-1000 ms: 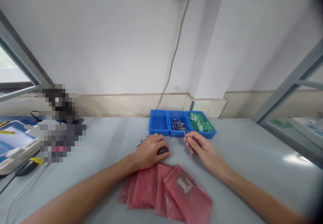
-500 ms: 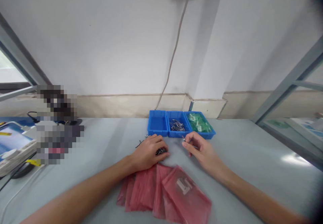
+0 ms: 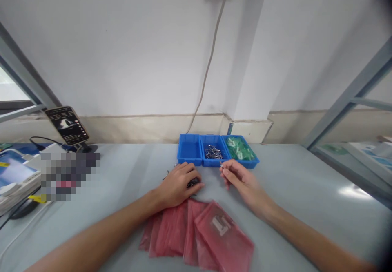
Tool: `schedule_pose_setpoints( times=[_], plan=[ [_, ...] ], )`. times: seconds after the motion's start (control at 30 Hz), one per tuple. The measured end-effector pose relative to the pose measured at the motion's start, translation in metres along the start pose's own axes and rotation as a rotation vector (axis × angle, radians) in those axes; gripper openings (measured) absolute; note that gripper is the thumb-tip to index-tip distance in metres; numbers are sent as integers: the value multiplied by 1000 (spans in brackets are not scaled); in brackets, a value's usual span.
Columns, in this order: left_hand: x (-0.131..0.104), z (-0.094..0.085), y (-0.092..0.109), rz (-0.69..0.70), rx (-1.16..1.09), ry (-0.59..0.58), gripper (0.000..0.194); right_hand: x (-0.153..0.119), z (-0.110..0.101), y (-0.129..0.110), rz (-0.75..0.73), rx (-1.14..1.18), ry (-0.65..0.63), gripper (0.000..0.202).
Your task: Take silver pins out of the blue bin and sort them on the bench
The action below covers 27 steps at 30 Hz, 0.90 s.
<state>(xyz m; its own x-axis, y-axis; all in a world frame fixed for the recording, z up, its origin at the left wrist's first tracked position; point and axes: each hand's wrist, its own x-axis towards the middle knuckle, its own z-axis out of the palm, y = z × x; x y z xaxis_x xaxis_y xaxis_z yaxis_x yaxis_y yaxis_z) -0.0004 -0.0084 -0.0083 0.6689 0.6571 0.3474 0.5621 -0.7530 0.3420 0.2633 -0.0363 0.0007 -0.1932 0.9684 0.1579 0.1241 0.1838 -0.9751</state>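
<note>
My left hand (image 3: 180,184) lies palm down, fingers curled over a pile of small shiny metal parts (image 3: 192,182). Some of the pile pokes out beyond the knuckles; the palm hides the rest. My right hand (image 3: 240,178) pinches one small metal part (image 3: 221,164) between thumb and fingertips, just in front of the blue bins. Its exact kind is too small to make out. Below both hands fan out several pink translucent bags (image 3: 171,235). The uppermost bag (image 3: 229,243) has small pale pieces showing on or inside it.
Along the wall stand a left blue bin (image 3: 190,160), a middle bin of metal parts (image 3: 213,152) and a right bin of green packets (image 3: 240,149). A phone on a stand (image 3: 67,125), a power strip (image 3: 26,182) and cables occupy the left. Metal frame posts (image 3: 333,117) flank the table.
The whole view has shifted slightly. My right hand still pinches the small metal part, its fingers a little differently set. My left hand stays on the pile.
</note>
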Motion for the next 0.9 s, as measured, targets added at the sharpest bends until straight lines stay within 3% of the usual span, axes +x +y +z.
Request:
schedule_pose_setpoints(
  times=[0.1,0.2,0.43,0.6,0.73,0.9],
  plan=[
    [0,0,0,-6,20,5,19,-1,-1,-2,-86,-136,41,26],
    [0,0,1,1,50,0,21,-1,-4,-2,-79,-191,62,28],
    [0,1,3,18,148,35,22,7,-3,0,169,135,91,47],
    [0,-1,7,92,267,48,22,12,-4,1,54,165,137,45],
    [1,-3,10,116,317,52,22,7,-4,0,-58,-98,41,35],
    [0,-2,9,42,193,101,10,-6,1,-11,-305,-512,-230,28]
  ],
)
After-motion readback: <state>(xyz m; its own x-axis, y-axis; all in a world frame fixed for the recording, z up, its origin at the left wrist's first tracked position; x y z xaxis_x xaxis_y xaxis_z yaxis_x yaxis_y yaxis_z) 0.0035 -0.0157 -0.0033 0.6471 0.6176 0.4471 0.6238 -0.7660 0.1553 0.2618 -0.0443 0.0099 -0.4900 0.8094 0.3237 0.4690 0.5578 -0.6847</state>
